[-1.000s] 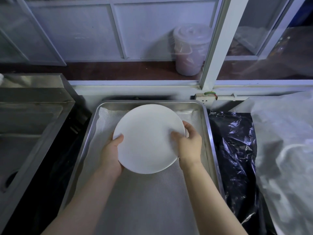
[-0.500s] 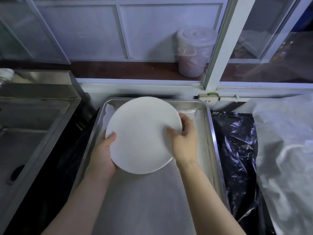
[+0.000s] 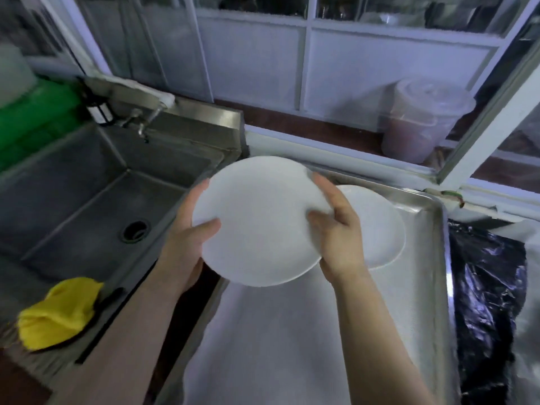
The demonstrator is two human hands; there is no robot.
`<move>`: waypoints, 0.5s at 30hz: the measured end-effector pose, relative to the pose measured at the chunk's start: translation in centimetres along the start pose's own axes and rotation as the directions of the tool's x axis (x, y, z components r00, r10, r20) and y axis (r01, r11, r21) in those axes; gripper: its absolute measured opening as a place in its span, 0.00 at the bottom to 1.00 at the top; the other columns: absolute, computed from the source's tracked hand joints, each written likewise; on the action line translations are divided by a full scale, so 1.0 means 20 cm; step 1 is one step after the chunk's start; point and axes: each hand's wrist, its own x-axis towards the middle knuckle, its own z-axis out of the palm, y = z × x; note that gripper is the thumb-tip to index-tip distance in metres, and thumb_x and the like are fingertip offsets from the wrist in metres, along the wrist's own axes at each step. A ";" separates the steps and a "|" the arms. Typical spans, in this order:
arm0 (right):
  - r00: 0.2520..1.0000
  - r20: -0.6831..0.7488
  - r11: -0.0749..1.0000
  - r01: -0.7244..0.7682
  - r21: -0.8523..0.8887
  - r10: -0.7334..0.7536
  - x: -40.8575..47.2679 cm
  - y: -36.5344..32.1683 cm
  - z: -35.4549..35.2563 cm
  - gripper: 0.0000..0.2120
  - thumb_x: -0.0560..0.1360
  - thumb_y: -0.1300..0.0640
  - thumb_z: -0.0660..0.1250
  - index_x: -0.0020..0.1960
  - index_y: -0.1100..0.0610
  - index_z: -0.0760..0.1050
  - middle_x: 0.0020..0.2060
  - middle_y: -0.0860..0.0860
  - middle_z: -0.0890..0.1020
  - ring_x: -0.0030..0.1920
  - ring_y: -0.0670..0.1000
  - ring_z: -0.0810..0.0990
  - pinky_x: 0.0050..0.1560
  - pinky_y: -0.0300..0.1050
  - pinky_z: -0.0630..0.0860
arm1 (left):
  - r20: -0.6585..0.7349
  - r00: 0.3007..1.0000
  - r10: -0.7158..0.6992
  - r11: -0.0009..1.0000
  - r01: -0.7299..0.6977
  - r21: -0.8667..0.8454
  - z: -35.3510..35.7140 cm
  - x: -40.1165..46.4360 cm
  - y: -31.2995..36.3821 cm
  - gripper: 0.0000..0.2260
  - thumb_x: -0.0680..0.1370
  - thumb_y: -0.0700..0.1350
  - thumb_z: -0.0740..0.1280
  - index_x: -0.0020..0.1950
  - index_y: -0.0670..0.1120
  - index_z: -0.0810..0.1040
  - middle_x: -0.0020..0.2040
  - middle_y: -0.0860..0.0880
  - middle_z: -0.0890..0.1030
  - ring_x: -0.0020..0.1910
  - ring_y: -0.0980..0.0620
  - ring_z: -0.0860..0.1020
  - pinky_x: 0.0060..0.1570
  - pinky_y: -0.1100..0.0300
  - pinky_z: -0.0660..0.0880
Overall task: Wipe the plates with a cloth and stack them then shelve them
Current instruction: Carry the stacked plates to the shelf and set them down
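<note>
Above the gap between sink (image 3: 96, 182) and tray (image 3: 435, 258), both hands are gripping a white plate (image 3: 257, 223): left hand (image 3: 187, 232) pinching its left rim, right hand (image 3: 339, 229) clamping its right rim. A second plate (image 3: 380, 229) is lying on the tray. The yellow cloth (image 3: 58, 314) is sitting beside the sink, so wiping probably comes next, requiring one hand freed.
</note>
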 end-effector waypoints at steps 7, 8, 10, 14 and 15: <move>0.968 0.249 0.995 -0.018 0.101 -0.008 -0.29 -0.23 0.64 0.20 0.62 0.65 0.59 0.44 0.48 0.83 0.49 0.41 0.83 0.53 0.47 0.78 0.56 0.45 0.71 | -0.281 0.958 0.048 0.994 -0.075 -0.085 -0.54 -0.45 0.41 0.23 0.68 0.37 0.67 0.59 0.57 0.77 0.55 0.56 0.81 0.50 0.54 0.82 0.40 0.61 0.79; 0.960 0.281 0.993 -0.023 0.119 -0.012 -0.36 -0.27 0.74 0.19 0.62 0.65 0.59 0.42 0.48 0.83 0.49 0.42 0.83 0.53 0.49 0.78 0.55 0.45 0.72 | -0.306 0.950 0.055 0.993 -0.084 -0.082 -0.62 -0.54 0.47 0.23 0.67 0.38 0.67 0.59 0.57 0.77 0.56 0.56 0.80 0.51 0.53 0.81 0.41 0.60 0.79; 0.935 0.352 0.988 -0.014 0.152 -0.041 -0.54 -0.34 0.96 0.18 0.63 0.64 0.60 0.41 0.47 0.84 0.46 0.41 0.84 0.50 0.46 0.80 0.49 0.41 0.74 | -0.370 0.925 0.086 0.989 -0.125 -0.082 -0.81 -0.75 0.60 0.23 0.70 0.36 0.68 0.61 0.57 0.76 0.59 0.54 0.78 0.55 0.51 0.79 0.41 0.60 0.78; 0.876 0.478 0.977 -0.043 0.208 -0.063 -1.01 -0.44 1.40 0.16 0.62 0.63 0.62 0.41 0.49 0.84 0.43 0.42 0.85 0.42 0.42 0.82 0.37 0.34 0.75 | -0.488 0.856 0.169 0.981 -0.196 -0.004 -1.24 -1.30 0.79 0.25 0.69 0.34 0.67 0.64 0.51 0.73 0.63 0.49 0.76 0.59 0.47 0.77 0.49 0.54 0.76; 0.858 0.510 0.974 -0.070 0.217 -0.052 -1.14 -0.45 1.51 0.17 0.61 0.63 0.62 0.42 0.49 0.84 0.46 0.45 0.85 0.44 0.45 0.82 0.38 0.37 0.75 | -0.519 0.834 0.188 0.977 -0.212 0.014 -1.34 -1.45 0.83 0.25 0.68 0.35 0.67 0.64 0.51 0.74 0.62 0.49 0.77 0.58 0.47 0.77 0.49 0.53 0.76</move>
